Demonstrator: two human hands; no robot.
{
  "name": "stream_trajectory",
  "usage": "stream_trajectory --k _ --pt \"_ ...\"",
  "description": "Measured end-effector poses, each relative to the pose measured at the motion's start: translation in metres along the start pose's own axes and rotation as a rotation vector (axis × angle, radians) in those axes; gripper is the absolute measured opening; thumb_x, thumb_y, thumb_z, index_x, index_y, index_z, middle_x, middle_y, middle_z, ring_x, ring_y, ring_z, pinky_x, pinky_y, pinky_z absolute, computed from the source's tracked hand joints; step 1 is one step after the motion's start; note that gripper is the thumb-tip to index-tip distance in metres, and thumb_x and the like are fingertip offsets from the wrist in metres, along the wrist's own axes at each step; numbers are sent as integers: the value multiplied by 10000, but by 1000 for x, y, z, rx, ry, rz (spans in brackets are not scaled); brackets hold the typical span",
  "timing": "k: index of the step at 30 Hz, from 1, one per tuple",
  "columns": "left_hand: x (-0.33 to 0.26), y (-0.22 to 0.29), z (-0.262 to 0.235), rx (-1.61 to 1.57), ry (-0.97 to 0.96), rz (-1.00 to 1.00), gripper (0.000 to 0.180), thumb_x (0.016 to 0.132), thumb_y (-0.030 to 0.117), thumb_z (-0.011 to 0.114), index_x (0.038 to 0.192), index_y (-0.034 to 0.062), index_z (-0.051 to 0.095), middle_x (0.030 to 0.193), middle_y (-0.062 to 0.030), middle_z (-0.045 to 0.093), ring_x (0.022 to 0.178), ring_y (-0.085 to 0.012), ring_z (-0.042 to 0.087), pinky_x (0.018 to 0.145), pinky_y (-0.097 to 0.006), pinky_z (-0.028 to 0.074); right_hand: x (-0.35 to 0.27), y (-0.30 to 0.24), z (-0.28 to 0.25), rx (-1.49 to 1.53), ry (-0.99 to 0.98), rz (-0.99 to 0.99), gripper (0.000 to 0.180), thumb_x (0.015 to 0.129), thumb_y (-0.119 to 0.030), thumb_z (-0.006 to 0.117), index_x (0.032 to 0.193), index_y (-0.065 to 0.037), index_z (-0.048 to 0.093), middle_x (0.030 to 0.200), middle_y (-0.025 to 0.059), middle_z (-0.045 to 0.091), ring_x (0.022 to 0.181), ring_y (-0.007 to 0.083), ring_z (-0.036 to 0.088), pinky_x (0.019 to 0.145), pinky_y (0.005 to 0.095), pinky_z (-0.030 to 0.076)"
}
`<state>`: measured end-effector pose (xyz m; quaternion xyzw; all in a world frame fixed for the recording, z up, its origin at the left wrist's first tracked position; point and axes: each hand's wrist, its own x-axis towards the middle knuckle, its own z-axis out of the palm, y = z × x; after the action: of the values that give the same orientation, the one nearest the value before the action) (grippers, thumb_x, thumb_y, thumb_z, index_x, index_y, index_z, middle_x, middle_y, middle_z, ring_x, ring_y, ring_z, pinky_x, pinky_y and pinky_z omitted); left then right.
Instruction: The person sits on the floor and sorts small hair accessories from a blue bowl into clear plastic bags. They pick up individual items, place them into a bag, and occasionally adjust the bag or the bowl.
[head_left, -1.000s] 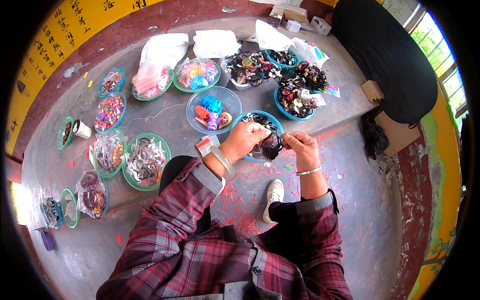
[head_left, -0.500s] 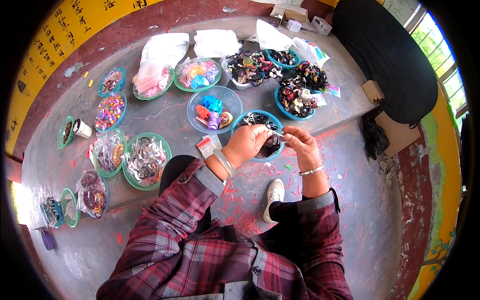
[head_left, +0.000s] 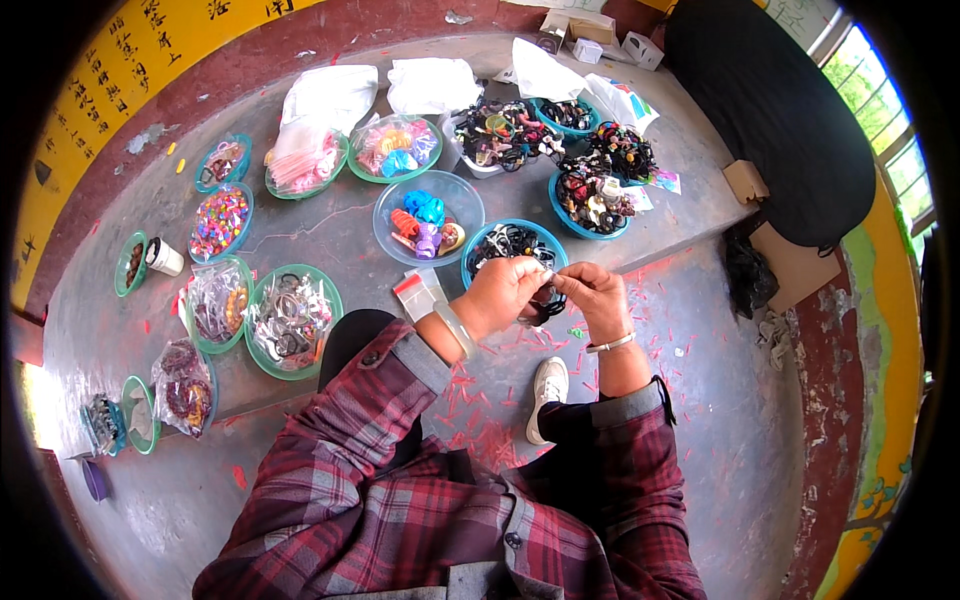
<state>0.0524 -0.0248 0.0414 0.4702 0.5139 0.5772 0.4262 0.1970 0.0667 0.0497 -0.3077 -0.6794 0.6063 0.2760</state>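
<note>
My left hand and my right hand meet fingertip to fingertip over the near edge of a blue bowl. Both are closed in a pinch. Black elastic hair ties fill that bowl. Below the left fingers a dark loop, seemingly a black hair tie, hangs across the rim. What lies between the right thumb and finger is too small to make out. Behind the bowl stands a clear basin with blue, orange and purple pieces. A small clear bag lies beside my left wrist.
Bowls of hair ties and ornaments stand back right. Green bowls with bagged goods and a bowl of colourful beads are at left. White bags lie behind. Red scraps litter the floor around my shoe.
My fingertips have come closer together. The thin whitish strip that stretched between them is now hidden, and the dark loop shows lower, across the bowl's rim.
</note>
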Motion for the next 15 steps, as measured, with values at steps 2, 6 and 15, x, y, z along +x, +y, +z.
stream_trajectory --k 2,6,15 --pt "1 -6 -3 -86 11 -28 197 882 155 463 830 -10 558 698 -48 591 609 -101 578 537 -231 493 0 -2 0 112 17 28 85 752 -53 642 803 14 630 701 6 592 637 67 518 579 193 417" --pt "6 -7 -12 -179 -29 -67 209 888 157 460 909 -32 547 821 -75 593 743 -136 605 620 -240 526 0 2 -7 146 10 50 84 757 -47 631 808 19 632 706 31 610 645 84 545 594 199 434" --pt "4 -3 -12 -314 53 -76 186 876 135 476 855 -33 554 742 -80 609 625 -125 604 558 -239 516 3 -6 -3 -15 49 26 69 741 -40 629 757 27 637 662 37 605 612 84 542 573 199 424"
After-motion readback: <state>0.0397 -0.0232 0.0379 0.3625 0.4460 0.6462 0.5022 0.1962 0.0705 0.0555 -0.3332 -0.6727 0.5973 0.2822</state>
